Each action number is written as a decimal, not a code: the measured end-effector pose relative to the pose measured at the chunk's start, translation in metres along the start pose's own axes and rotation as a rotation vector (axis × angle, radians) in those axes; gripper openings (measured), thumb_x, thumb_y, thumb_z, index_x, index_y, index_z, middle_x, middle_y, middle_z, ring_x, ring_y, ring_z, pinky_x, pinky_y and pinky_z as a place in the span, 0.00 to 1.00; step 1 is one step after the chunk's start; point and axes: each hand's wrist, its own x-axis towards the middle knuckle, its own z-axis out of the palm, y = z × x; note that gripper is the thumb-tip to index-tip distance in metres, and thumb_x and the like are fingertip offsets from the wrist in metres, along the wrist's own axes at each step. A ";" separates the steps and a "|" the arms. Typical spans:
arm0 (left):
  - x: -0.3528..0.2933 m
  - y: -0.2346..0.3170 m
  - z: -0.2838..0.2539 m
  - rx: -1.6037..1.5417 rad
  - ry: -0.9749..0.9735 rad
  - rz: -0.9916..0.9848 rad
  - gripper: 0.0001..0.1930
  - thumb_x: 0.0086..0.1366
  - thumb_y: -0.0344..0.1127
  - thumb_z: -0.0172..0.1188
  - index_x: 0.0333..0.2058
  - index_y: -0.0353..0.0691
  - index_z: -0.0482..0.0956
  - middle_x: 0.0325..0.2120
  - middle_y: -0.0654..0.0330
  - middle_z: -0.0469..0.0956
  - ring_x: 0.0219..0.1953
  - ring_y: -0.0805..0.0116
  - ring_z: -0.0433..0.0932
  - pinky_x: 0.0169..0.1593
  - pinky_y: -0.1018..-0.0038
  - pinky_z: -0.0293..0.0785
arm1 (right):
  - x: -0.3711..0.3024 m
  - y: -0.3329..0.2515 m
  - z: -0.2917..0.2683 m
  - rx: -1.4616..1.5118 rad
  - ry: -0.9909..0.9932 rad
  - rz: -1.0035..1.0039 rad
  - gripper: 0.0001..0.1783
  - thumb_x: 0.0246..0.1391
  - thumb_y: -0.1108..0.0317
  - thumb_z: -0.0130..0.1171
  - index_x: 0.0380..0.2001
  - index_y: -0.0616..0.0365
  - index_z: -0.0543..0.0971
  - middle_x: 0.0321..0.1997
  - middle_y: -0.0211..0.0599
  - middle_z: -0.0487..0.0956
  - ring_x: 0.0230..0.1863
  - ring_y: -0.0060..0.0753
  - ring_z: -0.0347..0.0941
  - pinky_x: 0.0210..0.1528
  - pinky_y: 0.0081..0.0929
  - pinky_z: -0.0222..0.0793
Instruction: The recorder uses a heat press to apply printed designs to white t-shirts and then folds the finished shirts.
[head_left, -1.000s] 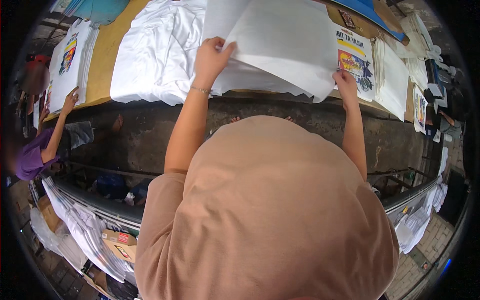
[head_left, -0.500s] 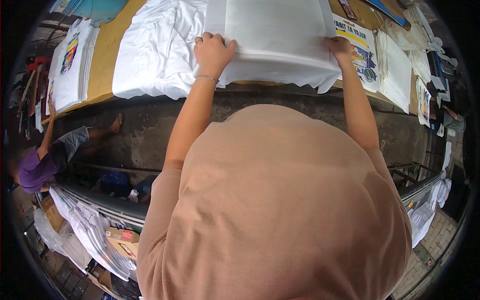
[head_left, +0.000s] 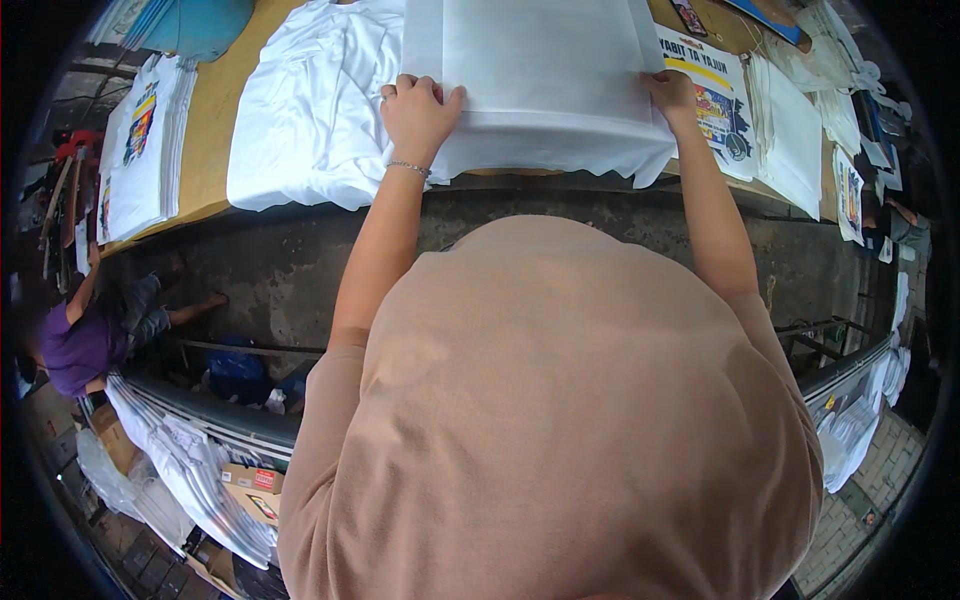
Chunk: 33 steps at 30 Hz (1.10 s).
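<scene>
A smooth white sheet [head_left: 550, 65] lies over white cloth [head_left: 560, 145] at the table's near side; the cloth's lower edge hangs in soft folds. My left hand [head_left: 420, 115], with a chain bracelet on the wrist, curls its fingers on the sheet's lower left corner. At the lower right corner my right hand [head_left: 673, 95] pinches the sheet's edge, fingertips partly hidden. Left of the sheet spreads a rumpled white shirt [head_left: 305, 120]. Just beyond my right hand lies a white sheet with a colourful print [head_left: 712, 100].
Stacked printed white cloths [head_left: 150, 140] lie on the yellow table [head_left: 208, 130] at far left. More white cloth [head_left: 788, 140] and a phone [head_left: 688, 17] are at right. A person in purple [head_left: 85, 340] is at left. Behind me stand a rail [head_left: 210, 420] and a cardboard box [head_left: 253, 490].
Both hands keep their hold on the sheet's corners, with hardly any shift. The person in purple has moved their legs. The view has tilted slightly.
</scene>
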 end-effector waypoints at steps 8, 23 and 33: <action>0.008 -0.019 0.001 0.005 -0.077 -0.017 0.24 0.50 0.58 0.60 0.20 0.38 0.77 0.31 0.51 0.75 0.37 0.49 0.71 0.43 0.61 0.67 | 0.000 0.025 -0.002 -0.024 0.176 -0.123 0.22 0.42 0.52 0.63 0.28 0.64 0.80 0.25 0.46 0.80 0.29 0.39 0.78 0.34 0.29 0.70; 0.045 -0.122 0.031 -1.377 -0.503 -0.869 0.25 0.58 0.38 0.57 0.54 0.41 0.65 0.39 0.59 0.73 0.37 0.66 0.71 0.40 0.73 0.68 | 0.007 0.089 0.005 1.381 -0.320 0.437 0.22 0.54 0.69 0.47 0.54 0.55 0.69 0.51 0.34 0.73 0.47 0.30 0.71 0.52 0.29 0.67; 0.046 -0.122 -0.021 -1.219 -0.495 -0.653 0.18 0.59 0.31 0.58 0.49 0.47 0.71 0.36 0.63 0.75 0.36 0.73 0.73 0.37 0.75 0.72 | -0.003 0.097 -0.057 0.717 -0.289 0.174 0.34 0.40 0.80 0.49 0.56 0.51 0.69 0.42 0.36 0.73 0.34 0.23 0.68 0.39 0.18 0.64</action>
